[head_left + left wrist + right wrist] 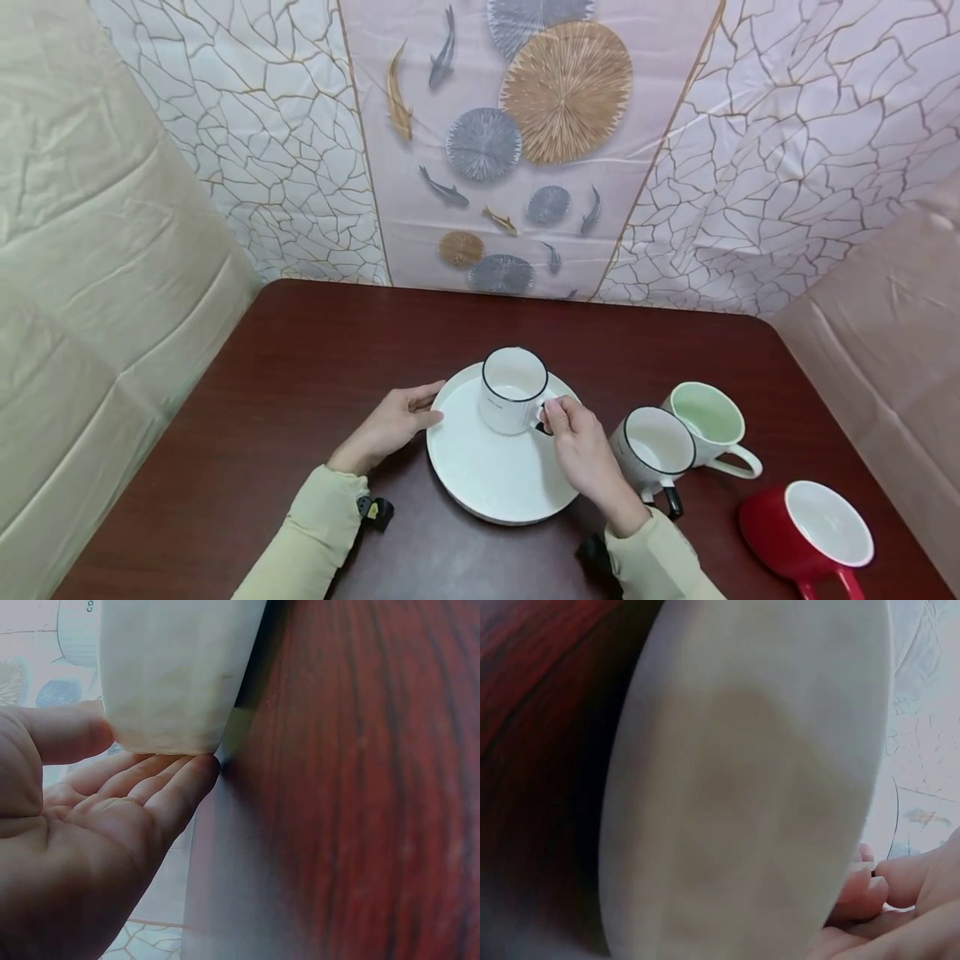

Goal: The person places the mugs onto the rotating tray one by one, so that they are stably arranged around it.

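A white mug with a black rim stands on a round white tray, toward its far side. My right hand pinches the mug's handle between thumb and fingers; in the right wrist view the tray's side wall covers most of the mug. At the tray's left edge is my left hand, its fingers extended against the side wall and its thumb at the rim. The left wrist view shows the fingers fairly straight along the tray's thick, faceted wall.
Right of the tray stand a second white mug with a black rim and a pale green mug, close together. Nearer the front right, a red mug leans on its side. Fabric walls border the dark wooden table.
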{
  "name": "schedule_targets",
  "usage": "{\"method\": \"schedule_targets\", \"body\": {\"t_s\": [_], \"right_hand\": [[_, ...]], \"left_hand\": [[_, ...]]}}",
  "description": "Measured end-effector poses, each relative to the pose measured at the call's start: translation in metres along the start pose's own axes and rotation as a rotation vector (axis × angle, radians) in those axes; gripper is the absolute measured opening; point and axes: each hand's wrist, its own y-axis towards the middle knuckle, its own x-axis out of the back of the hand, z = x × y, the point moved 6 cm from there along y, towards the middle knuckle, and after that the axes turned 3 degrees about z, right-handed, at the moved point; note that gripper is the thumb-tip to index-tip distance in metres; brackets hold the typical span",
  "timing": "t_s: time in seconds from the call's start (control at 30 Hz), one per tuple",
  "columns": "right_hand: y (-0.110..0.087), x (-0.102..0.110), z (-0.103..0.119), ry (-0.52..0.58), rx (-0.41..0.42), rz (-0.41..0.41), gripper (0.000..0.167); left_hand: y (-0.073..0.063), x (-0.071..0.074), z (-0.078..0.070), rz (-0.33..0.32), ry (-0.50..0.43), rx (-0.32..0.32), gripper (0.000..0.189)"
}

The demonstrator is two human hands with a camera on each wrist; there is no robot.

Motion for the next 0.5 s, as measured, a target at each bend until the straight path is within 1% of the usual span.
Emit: {"method": "schedule_targets", "body": {"t_s": [0.23,0.37,0.5], "right_hand": [[0.0031,0.0031,-0.0035,0.031,-0.017,-0.014,0.03],[0.0061,0.0034,-0.0053,0.044,-0.031,-0.024,0.03],[0.0097,0.0034,-0.0075,0.046,-0.049,-0.036,0.029]], "left_hand": [[-0.0012,-0.0005,-0.0008,-0.021,0.015,0.013,0.055],[-0.0013,-0.0004,-0.0005,-0.02,0.01,0.013,0.054],[-0.0008,-0.0008,-0.0001,-0.004,-0.003,-0.005,0.054]]}}
